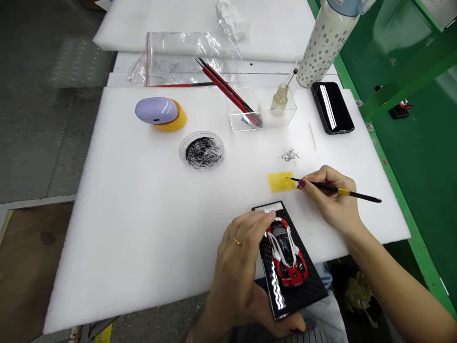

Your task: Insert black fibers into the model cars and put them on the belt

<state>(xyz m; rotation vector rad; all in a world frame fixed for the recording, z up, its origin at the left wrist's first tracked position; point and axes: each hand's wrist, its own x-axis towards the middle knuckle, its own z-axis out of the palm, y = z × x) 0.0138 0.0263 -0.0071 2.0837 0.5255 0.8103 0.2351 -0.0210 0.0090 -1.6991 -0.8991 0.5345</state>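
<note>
Head view: clasped black base [302, 294] of red-and-white model car [289, 255] along one long side in left fingers [255, 229], overhanging near edge of bench [143, 228], presumably to steady car, top showing. Pinched thin brush [328, 187] low on shaft in right fingers [314, 190], likely for fine control, tip at yellow strip [277, 183]. Laid out black slivers [290, 155] just beyond strip, nearer bench's right edge, apparently for easy reach.
</note>
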